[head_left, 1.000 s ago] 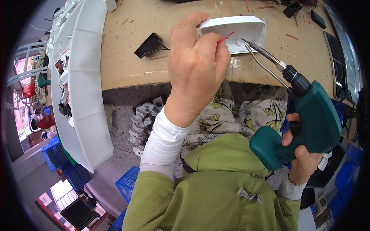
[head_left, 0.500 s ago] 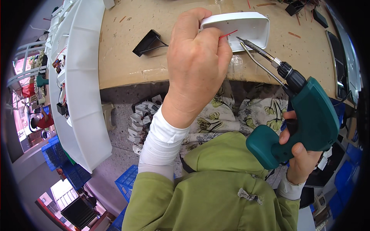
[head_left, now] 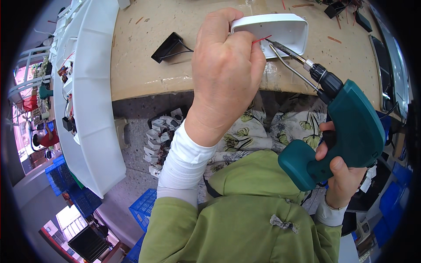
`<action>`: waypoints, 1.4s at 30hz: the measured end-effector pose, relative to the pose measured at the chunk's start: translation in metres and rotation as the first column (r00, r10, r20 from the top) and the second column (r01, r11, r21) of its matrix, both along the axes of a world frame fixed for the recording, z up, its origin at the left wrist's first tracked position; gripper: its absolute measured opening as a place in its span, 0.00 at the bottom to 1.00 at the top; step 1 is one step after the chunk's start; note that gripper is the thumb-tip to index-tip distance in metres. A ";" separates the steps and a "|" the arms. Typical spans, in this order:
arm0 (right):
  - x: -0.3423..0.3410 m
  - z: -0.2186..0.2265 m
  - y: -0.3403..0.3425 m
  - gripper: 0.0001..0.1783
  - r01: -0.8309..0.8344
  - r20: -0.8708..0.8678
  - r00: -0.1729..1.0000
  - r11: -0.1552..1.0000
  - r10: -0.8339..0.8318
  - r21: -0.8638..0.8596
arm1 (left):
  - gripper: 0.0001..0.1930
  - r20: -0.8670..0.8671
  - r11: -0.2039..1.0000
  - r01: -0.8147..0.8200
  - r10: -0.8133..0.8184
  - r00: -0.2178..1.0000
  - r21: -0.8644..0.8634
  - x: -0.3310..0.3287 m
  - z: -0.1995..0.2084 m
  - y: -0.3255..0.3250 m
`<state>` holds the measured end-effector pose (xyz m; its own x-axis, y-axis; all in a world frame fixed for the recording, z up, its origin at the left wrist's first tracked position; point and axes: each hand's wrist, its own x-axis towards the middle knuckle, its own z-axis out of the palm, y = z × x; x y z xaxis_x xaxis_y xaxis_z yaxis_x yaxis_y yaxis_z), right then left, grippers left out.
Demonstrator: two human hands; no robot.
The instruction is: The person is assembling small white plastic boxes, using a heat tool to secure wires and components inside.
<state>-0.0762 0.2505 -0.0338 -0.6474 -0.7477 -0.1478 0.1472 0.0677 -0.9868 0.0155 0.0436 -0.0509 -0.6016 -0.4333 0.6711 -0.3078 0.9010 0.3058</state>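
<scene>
Left hand (head_left: 226, 70) pinches the red wire (head_left: 262, 39) beside the white housing (head_left: 289, 33), 1 o'clock; right hand (head_left: 344, 180) grasps the teal soldering gun (head_left: 357, 127), 3 o'clock. Soldering seems in hand; the next move needs a steady tip (head_left: 279, 46).

The fisheye view looked down from the wearer's head, close above the bare left hand (head_left: 226, 76) and bare right hand (head_left: 344, 179), facing the tan cardboard-topped desk's near edge (head_left: 149, 93).

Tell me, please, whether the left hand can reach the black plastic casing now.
Probably not without letting go: the left hand seems occupied with the red wire and white plastic housing. Still, the black plastic casing lies close to its left, with only a black cable seen between.
</scene>
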 end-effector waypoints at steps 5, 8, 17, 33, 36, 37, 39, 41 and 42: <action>0.000 0.001 -0.002 0.39 -0.014 -0.006 1.000 1.000 0.014 0.006 | 0.04 -0.003 1.000 -0.014 0.014 1.000 0.017 0.001 -0.001 0.000; 0.001 0.000 -0.003 0.39 0.000 -0.013 1.000 1.000 0.000 -0.003 | 0.04 -0.001 1.000 -0.010 0.010 1.000 -0.005 0.001 -0.001 -0.001; 0.001 0.001 -0.004 0.38 -0.025 -0.051 0.998 0.999 0.026 0.020 | 0.05 -0.001 0.997 -0.005 0.005 1.000 -0.071 0.001 -0.002 -0.002; 0.006 0.003 -0.003 0.38 0.020 -0.089 0.996 0.996 -0.013 0.081 | 0.06 -0.243 0.968 0.110 -0.165 0.956 -0.224 -0.010 -0.014 -0.017; 0.007 0.003 -0.002 0.39 0.016 -0.106 0.994 0.996 -0.007 0.087 | 0.06 -0.286 0.958 0.127 -0.200 0.937 -0.255 -0.012 -0.015 -0.020; 0.008 0.003 -0.003 0.39 0.030 -0.099 0.995 0.996 -0.022 0.083 | 0.06 -0.298 0.955 0.132 -0.212 0.931 -0.266 -0.013 -0.016 -0.022; 0.008 0.003 -0.004 0.39 0.044 -0.092 0.995 0.996 -0.037 0.077 | 0.06 -0.323 0.947 0.141 -0.235 0.917 -0.289 -0.014 -0.018 -0.024; 0.007 0.004 -0.004 0.40 0.029 -0.098 0.995 0.996 -0.020 0.086 | 0.06 -0.349 0.939 0.151 -0.260 0.900 -0.309 -0.015 -0.019 -0.025; 0.007 0.004 -0.004 0.40 0.030 -0.098 0.995 0.996 -0.021 0.086 | 0.06 -0.361 0.934 0.157 -0.273 0.892 -0.320 -0.015 -0.020 -0.026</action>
